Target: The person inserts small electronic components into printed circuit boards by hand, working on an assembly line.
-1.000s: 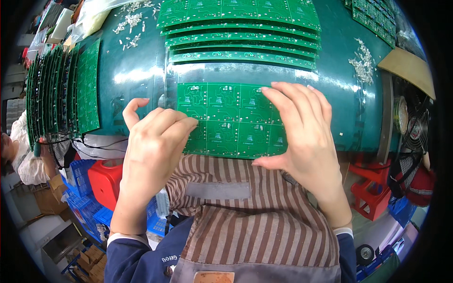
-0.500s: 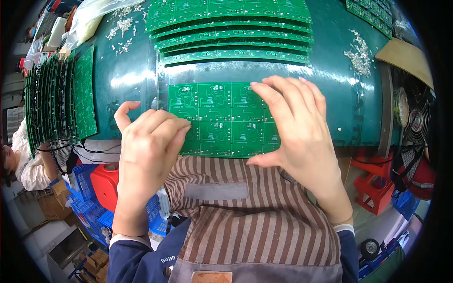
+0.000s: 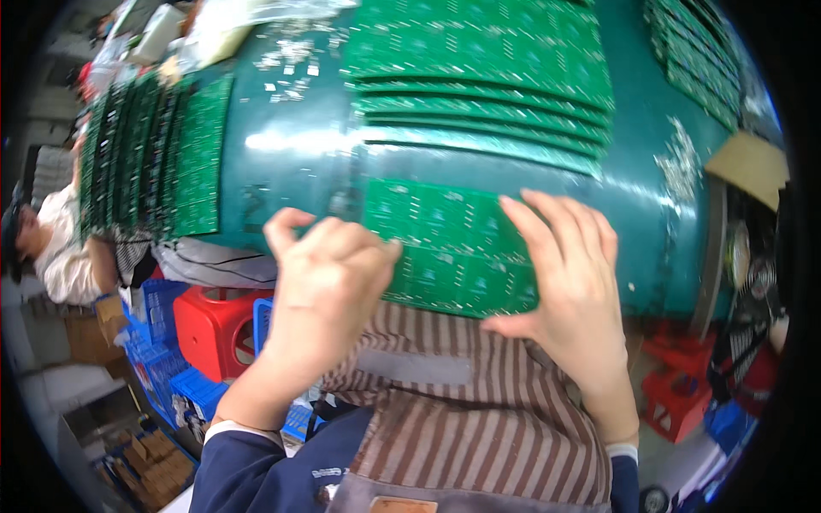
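A green circuit board [image 3: 453, 248] lies at the near edge of the table, rows of small parts and solder points across its face. My right hand [image 3: 573, 282] spans its right end, thumb at the near edge and index finger at the far edge, gripping it between them. Over the board's left end, my left hand [image 3: 329, 278] has thumb and index finger pinched together, with its little finger lifted. Whatever sits in that pinch is hidden or too small to make out. Motion blurs the picture somewhat.
Stacked green boards [image 3: 479, 51] stand just beyond. More boards stand upright in a row [image 3: 154, 158] at left; others [image 3: 697, 60] lie far right. Small loose pieces form piles [image 3: 291, 56] [image 3: 680, 167]. A red stool [image 3: 214, 329] is below the table; a person [image 3: 56, 218] sits left.
The whole view has shifted, so board, hands and stacks appear farther right and lower, slightly tilted. Both hands keep nearly the same places on the board.
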`<state>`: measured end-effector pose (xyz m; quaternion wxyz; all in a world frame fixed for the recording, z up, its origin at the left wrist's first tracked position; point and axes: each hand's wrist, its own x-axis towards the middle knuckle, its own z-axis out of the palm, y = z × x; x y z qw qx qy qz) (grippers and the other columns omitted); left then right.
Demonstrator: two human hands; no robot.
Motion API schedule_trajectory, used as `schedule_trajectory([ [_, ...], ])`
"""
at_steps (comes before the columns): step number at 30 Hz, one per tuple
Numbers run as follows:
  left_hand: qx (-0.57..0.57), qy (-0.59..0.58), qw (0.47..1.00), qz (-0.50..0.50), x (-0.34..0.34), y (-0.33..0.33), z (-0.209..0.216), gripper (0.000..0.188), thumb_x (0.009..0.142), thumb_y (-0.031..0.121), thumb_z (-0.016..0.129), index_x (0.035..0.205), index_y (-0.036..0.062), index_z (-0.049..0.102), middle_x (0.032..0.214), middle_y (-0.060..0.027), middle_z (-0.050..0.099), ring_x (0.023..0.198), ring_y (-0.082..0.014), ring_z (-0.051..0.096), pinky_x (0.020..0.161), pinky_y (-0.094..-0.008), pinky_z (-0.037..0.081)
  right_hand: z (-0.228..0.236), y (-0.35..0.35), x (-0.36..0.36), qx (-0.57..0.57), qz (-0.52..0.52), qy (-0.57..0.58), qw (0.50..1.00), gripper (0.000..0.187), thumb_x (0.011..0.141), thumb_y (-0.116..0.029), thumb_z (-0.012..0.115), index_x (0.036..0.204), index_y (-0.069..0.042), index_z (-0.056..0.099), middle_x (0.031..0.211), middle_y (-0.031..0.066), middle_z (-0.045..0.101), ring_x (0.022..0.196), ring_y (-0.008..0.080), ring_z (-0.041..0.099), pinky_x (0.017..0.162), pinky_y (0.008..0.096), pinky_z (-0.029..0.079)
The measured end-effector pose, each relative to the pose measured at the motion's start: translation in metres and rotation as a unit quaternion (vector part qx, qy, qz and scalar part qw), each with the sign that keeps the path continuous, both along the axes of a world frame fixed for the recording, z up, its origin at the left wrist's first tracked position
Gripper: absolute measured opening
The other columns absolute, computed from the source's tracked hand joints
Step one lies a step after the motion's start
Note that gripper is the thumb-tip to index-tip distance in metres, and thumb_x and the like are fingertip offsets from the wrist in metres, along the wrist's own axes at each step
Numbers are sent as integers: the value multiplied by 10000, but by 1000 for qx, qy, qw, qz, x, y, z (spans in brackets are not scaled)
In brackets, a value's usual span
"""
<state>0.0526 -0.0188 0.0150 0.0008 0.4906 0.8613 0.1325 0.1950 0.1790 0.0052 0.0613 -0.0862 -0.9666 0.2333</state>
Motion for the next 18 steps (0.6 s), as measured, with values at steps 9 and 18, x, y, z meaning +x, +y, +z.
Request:
schedule_trajectory([
  [9,129,-29,991,22,-22,-26,-12,305,711,110,844,1004,143,768,868,20,703,815,-149,647,866,-343,387,11,5,-4,19,34,-9,999,1052,374,-286,933,1314,-74,510,1288,162,528,1226,375,486,1086,516,300],
  [18,38,122,896,425,-163,-130,-67,742,887,537,685,1375,-8,562,1465,-268,483,1407,-392,406,1154,-496,271,49,66,-64,86,94,131,983,1014,366,-232,935,1267,-48,508,1176,158,587,1178,338,546,1065,463,341],
])
